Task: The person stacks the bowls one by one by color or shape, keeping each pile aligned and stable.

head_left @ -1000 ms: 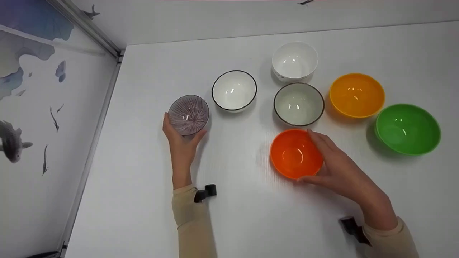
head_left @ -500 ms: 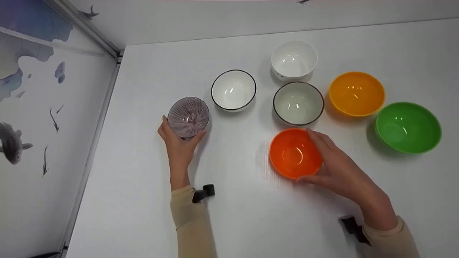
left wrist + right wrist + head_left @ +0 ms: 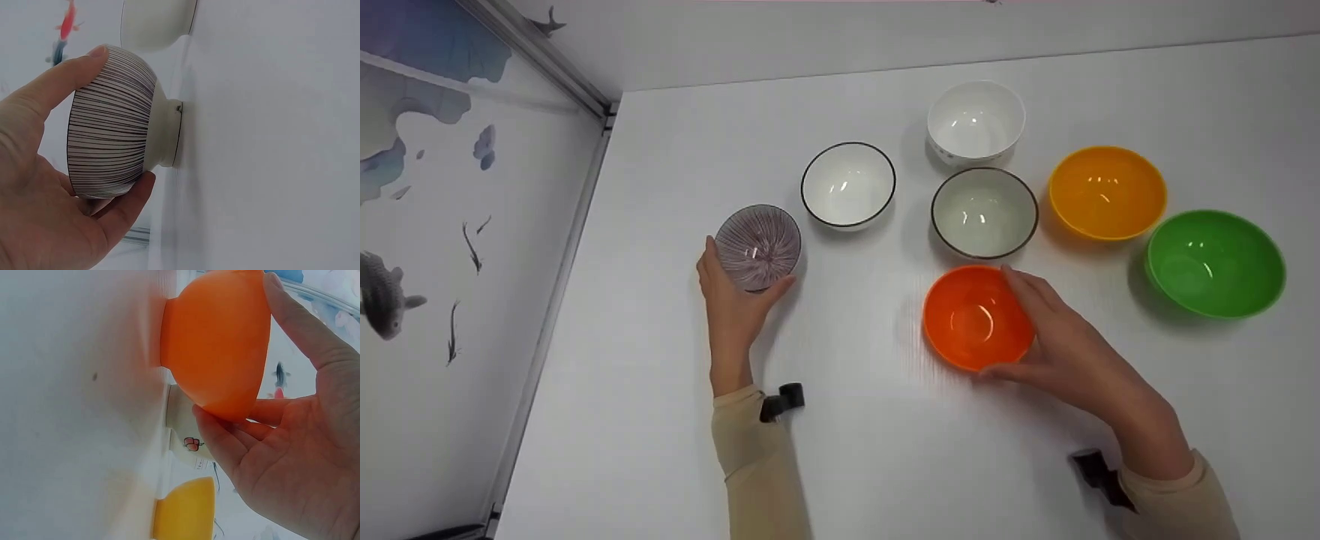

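Head view: the left hand grips the striped bowl at the left of the table, and the right hand grips the orange bowl nearer the middle. Both bowls face up. The left wrist view shows the thumb on one side of the striped bowl and fingers on the other, with dark lines running around its pale outside; whether its foot touches the table I cannot tell. On the orange bowl, the right thumb and fingers likewise press from opposite sides.

Just beyond the striped bowl, to its right, is the black-rimmed bowl. The grey bowl is just behind the orange one, with the white bowl behind that. Farther right are the yellow bowl and, nearer the person, the green bowl. Painted fish mark the left wall. Both sleeves are beige.
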Demonstrator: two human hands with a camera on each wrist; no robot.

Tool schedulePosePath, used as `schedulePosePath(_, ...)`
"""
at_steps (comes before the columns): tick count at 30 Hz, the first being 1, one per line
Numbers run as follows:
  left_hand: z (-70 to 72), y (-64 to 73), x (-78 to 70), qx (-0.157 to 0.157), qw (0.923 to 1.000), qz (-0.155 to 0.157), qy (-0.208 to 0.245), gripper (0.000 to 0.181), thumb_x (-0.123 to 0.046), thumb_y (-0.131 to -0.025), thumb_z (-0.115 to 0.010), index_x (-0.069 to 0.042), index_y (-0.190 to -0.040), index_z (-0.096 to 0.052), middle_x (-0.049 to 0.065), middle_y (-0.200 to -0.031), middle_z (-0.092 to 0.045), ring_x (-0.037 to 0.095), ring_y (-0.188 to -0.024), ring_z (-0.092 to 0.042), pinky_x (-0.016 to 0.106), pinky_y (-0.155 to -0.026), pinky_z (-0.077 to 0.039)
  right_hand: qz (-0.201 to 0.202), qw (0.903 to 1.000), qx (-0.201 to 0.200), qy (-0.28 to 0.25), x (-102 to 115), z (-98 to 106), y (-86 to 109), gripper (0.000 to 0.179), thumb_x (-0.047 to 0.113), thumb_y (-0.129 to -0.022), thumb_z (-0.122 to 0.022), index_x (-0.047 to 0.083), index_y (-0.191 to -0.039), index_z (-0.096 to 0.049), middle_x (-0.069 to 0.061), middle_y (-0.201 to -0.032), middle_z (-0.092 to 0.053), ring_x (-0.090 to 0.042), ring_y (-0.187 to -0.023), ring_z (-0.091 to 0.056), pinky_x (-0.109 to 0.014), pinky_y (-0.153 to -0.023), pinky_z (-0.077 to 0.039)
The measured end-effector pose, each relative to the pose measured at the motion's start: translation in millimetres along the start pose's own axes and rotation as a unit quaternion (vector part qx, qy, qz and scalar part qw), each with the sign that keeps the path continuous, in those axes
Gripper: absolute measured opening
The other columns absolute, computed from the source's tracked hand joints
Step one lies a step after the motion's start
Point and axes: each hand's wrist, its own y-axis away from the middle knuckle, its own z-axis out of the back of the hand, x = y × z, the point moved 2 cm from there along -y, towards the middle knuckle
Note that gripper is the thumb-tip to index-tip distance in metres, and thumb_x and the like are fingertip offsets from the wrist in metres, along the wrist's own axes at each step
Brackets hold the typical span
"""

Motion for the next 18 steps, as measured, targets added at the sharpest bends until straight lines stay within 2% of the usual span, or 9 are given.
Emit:
schedulePosePath(6,1.2,1.2,-2.2,0.006,1.0,0.004,0.002,0.121,-0.028,-0.07,-0.092,-0.001,-0.158,-0.014,0.018,-0.157,-0.027,0.032,-0.148,-0.027,0.047,-0.124,-0.027,0.0,1.0,0.003,-0.001,0,1,-0.5,0.122,0.045,-0.071,-0.089,0.014,-0.161,-0.014,-0.01,-0.161,-0.029,-0.036,-0.145,-0.035,-0.061,-0.114,-0.034)
schedulePosePath(12,1.2,1.0,-4.5,0.014,0.9998,0.004,0.012,0.12,-0.03,-0.069,-0.092,-0.003,-0.158,-0.016,0.015,-0.158,-0.027,0.029,-0.148,-0.028,0.045,-0.124,-0.027,-0.002,1.0,-0.001,-0.001,0,1,-0.4,0.121,0.043,-0.07,-0.09,0.013,-0.161,-0.014,-0.011,-0.16,-0.03,-0.037,-0.143,-0.037,-0.063,-0.113,-0.035)
schedulePosePath(18,5.2,3.6,-15.3,0.018,0.9996,-0.006,0.022,0.12,-0.03,-0.069,-0.092,-0.005,-0.158,-0.017,0.014,-0.158,-0.029,0.029,-0.148,-0.029,0.046,-0.124,-0.027,0.003,1.0,-0.003,0.003,0,1,-0.8,0.12,0.039,-0.071,-0.09,0.013,-0.161,-0.014,-0.013,-0.16,-0.031,-0.038,-0.143,-0.036,-0.064,-0.112,-0.035)
